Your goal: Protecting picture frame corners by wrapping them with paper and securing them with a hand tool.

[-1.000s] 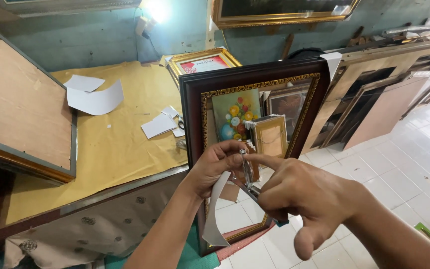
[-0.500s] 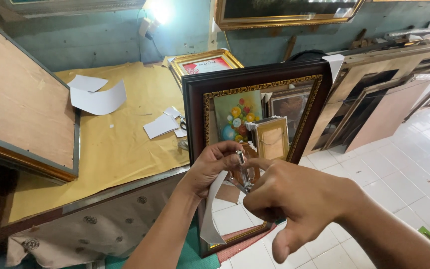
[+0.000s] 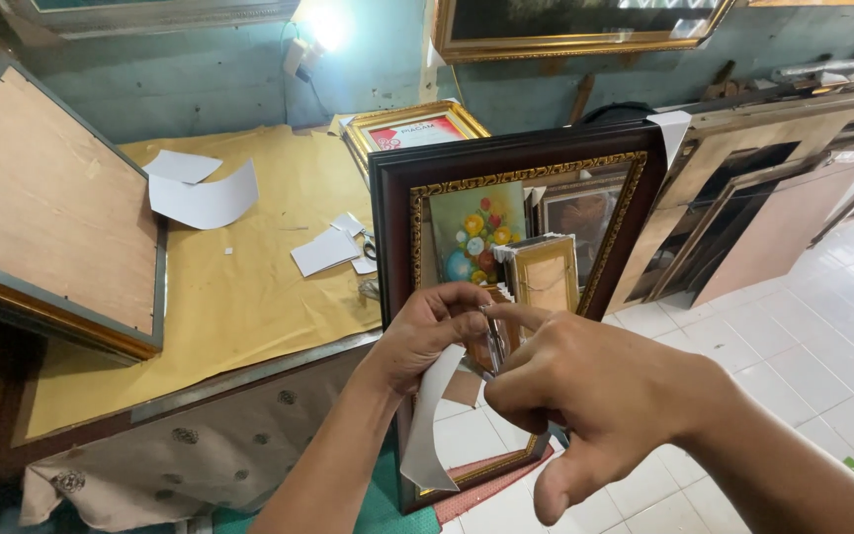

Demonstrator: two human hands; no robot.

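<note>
Both hands pinched: left hand (image 3: 434, 331) on paper strip (image 3: 429, 415), right hand (image 3: 595, 396) touching.

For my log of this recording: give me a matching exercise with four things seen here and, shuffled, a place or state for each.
Things:
1. dark framed mirror
2. curled white strip
3. board-backed frame
4. loose white sheets

Places or states:
A. lying on the yellow table cover
B. hanging from the left hand
C. standing upright behind both hands
D. tilted at the table's left side

Pairs: 1-C, 2-B, 3-D, 4-A
</note>
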